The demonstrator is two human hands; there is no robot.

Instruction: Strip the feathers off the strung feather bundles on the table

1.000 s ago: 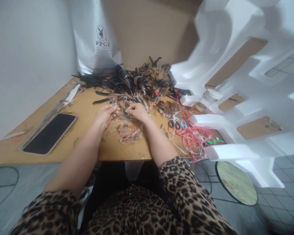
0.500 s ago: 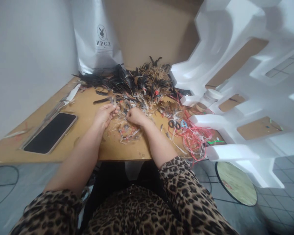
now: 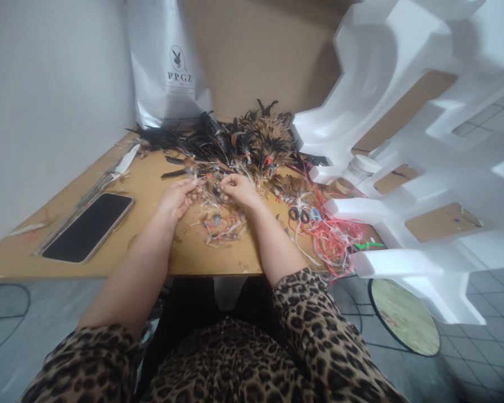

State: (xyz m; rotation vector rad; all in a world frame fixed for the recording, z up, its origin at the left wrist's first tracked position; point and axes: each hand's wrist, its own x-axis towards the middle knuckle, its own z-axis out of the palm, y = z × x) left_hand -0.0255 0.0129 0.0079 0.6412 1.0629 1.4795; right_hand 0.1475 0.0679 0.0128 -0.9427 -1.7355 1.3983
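Note:
Over the wooden table [image 3: 151, 168], my left hand [image 3: 180, 197] is closed in a pinch near a small tuft of brown and grey feathers [image 3: 213, 184]. My right hand [image 3: 238, 190] pinches at the right side of that tuft. What sits between the fingertips of either hand is too small to make out. Behind the hands lies a heap of black feathers [image 3: 210, 137], with bundles of brown feathers [image 3: 273, 131] to its right. Below the hands are loose feather scraps and pinkish bits [image 3: 224, 224].
A phone [image 3: 88, 228] lies at the left. Scissors [image 3: 299, 214] and tangled red and white strings [image 3: 334, 240] are at the right, beside white foam [image 3: 386, 262]. A white bag [image 3: 168, 61] stands behind; a round stool [image 3: 405, 316] is lower right.
My right hand has moved slightly up, its fingers less curled than before. My left hand stays almost in place. The view has shifted slightly.

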